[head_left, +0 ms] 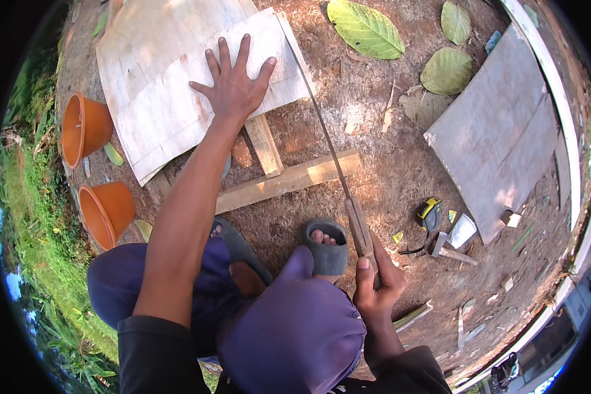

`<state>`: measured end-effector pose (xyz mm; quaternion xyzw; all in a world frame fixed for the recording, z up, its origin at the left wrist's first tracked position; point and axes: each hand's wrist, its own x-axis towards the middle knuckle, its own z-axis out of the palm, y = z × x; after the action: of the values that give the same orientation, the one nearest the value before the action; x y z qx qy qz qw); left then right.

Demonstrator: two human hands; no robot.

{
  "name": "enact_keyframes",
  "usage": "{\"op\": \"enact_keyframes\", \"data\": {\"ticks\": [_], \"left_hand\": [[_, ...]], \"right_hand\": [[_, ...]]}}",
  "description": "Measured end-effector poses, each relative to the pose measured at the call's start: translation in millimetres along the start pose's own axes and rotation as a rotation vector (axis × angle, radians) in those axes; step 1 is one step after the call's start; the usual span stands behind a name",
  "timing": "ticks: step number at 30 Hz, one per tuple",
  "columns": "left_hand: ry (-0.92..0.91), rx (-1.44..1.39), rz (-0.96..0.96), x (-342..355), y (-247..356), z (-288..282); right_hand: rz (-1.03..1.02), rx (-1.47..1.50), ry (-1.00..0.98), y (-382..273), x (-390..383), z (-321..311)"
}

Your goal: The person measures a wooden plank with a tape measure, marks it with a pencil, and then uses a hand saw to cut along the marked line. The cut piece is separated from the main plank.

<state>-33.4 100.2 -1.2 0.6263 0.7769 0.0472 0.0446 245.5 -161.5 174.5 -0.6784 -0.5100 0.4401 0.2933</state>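
My left hand [235, 88] lies flat with spread fingers on a pale plywood sheet [167, 125], near its right side. In my right hand [379, 284] is the wooden handle of a handsaw [359, 226], the fingers wrapped round it and the thumb on top. The saw's thin blade is seen edge-on and slants up and left to the plywood's right edge. Along that edge a narrow strip [295, 49] is parted from the sheet by a slit, with the blade at its lower end. Wooden battens [289, 178] lie under and below the sheet.
Two orange pots [95, 126] lie tipped at left. To the right are a tape measure [429, 213], a hammer [454, 252] and a large grey board [499, 125]. Big leaves [366, 27] lie on the brown ground at the top. My sandalled feet [326, 246] are below the battens.
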Motion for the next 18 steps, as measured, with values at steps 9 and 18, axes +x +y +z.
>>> {"op": "enact_keyframes", "data": {"ticks": [9,18], "left_hand": [[-0.014,0.029,0.004,1,2,-3],[-0.075,0.053,0.064,2,-1,1]], "right_hand": [[-0.048,-0.005,0.02,15,-28,-14],[0.036,0.094,0.038,12,-11,6]]}}
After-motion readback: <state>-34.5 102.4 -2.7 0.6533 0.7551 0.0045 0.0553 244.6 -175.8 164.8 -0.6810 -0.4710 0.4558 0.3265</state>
